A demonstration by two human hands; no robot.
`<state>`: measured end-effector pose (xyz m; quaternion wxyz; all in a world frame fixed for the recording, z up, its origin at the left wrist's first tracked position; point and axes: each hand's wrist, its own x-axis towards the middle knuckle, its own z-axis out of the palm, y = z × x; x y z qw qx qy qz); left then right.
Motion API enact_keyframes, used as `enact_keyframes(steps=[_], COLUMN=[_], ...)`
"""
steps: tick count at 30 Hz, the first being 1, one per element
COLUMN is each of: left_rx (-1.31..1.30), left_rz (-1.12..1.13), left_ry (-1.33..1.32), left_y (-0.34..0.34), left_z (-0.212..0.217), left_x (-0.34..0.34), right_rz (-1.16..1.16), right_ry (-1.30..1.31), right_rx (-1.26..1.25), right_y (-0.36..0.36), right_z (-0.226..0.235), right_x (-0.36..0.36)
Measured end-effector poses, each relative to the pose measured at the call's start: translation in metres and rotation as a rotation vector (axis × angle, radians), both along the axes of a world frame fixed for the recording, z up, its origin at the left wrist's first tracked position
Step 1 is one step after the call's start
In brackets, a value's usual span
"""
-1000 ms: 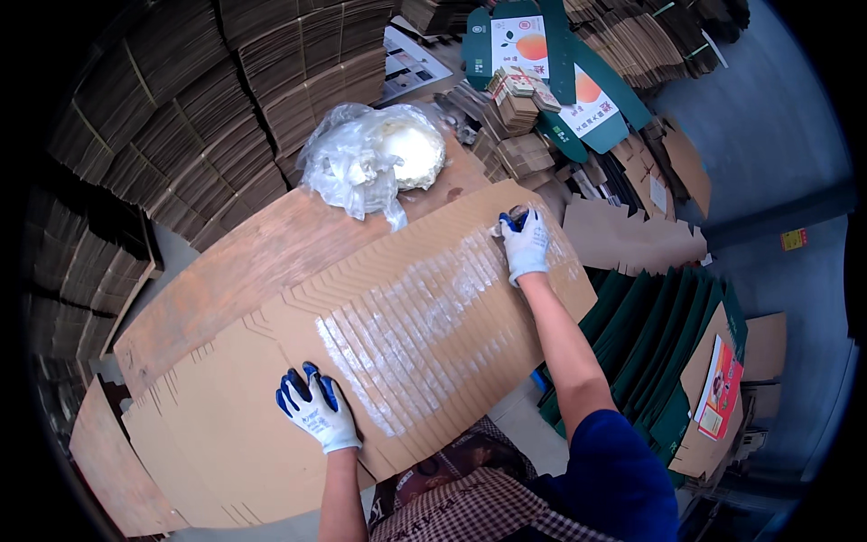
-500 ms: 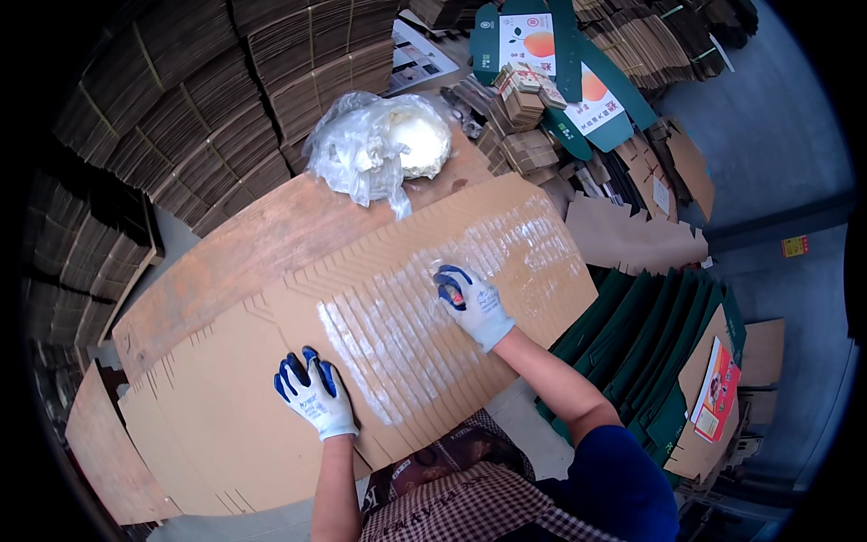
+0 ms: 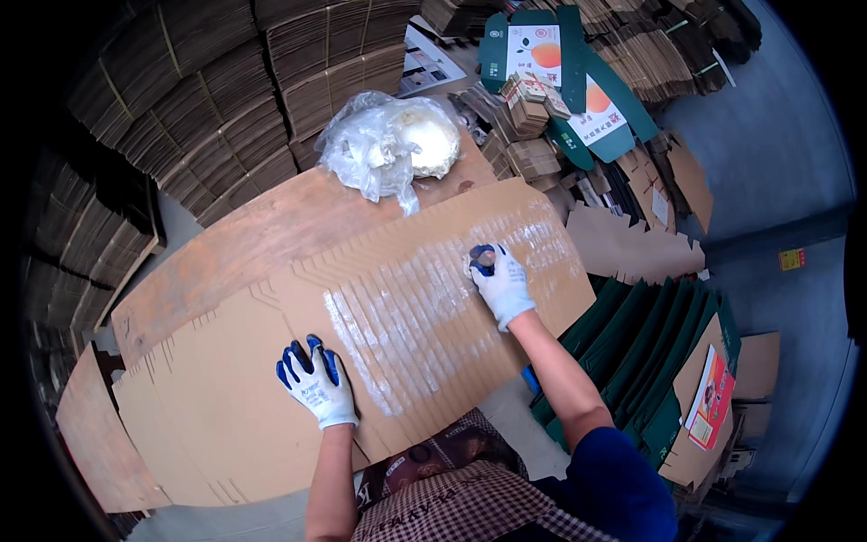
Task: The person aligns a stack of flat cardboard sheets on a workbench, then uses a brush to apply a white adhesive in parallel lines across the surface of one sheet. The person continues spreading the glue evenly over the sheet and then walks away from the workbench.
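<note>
Overlapping brown cardboard sheets (image 3: 235, 388) are fanned out across a wooden table, with white paste-like streaks (image 3: 384, 303) over their stepped edges. My left hand (image 3: 318, 379), in a white glove with blue fingers, lies on the sheets left of the streaks, fingers spread, holding nothing. My right hand (image 3: 501, 282), gloved alike, is closed over the streaked part further right. A small object with a rounded brownish end (image 3: 488, 258) shows in its grip; the fingers hide the rest. Beyond the sheets, a white mass (image 3: 429, 144) sits in a crumpled clear plastic bag (image 3: 366, 154).
Bare wooden tabletop (image 3: 244, 230) shows along the far side. Tied cardboard stacks (image 3: 190, 99) rise at the far left. Green folded cartons (image 3: 632, 352) stand close by my right arm. Printed fruit boxes (image 3: 578, 90) and small cardboard bundles (image 3: 533, 104) lie at the far right.
My right hand has moved right and slightly away from me across the streaked sheets, still gripping the small object. My left hand stays on the cardboard. The view has shifted slightly.
</note>
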<state>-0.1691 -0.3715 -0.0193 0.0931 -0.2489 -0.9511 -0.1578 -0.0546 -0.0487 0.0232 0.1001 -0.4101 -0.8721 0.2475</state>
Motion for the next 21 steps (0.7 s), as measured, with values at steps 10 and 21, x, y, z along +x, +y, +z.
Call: enact_keyframes(steps=[10, 21], left_rx=[0.012, 0.029], left_rz=[0.013, 0.008], left_ry=[-0.001, 0.011], left_y=[-0.003, -0.001], left_z=[-0.001, 0.001], left_x=[0.003, 0.002], right_rz=[0.001, 0.041], right_ry=[-0.077, 0.056], right_rx=[-0.076, -0.177], right_y=[-0.019, -0.061], right_z=[0.006, 0.012], right_x=[0.041, 0.075])
